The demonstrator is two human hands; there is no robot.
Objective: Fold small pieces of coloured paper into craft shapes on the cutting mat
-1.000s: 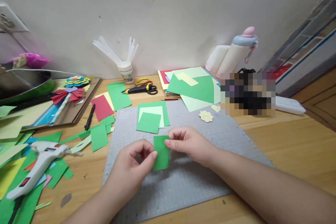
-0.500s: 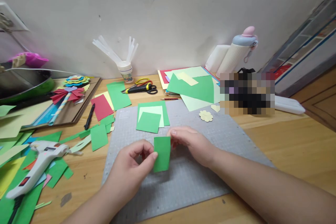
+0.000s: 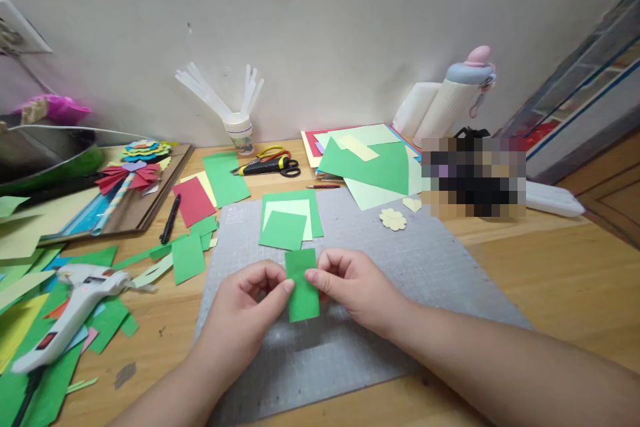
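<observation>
A small green paper rectangle (image 3: pixel 303 290) is held upright above the grey cutting mat (image 3: pixel 360 347). My left hand (image 3: pixel 257 303) pinches its left edge between thumb and fingers. From the other side, my right hand (image 3: pixel 350 287) grips the right edge, its thumb lying on the front face. The fingertips behind the paper are partly hidden. Just beyond the hands, a green paper square (image 3: pixel 283 230) lies over a pale green piece (image 3: pixel 306 213) and a larger green sheet (image 3: pixel 316 203). A cream scalloped flower (image 3: pixel 393 219) and a small cream heart (image 3: pixel 413 204) lie to the right.
A white glue gun (image 3: pixel 75 313) rests on green scraps at left. Scissors (image 3: pixel 270 165), a paper cup (image 3: pixel 240 137) holding white sticks, and stacked coloured paper (image 3: pixel 375 167) stand at the back. A bottle (image 3: pixel 447 103) leans by the wall; a black pen (image 3: pixel 171 219) lies left of the mat.
My right hand has come onto the paper's right edge, its thumb now on the front. The green rectangle has shifted slightly left and up and turned a little.
</observation>
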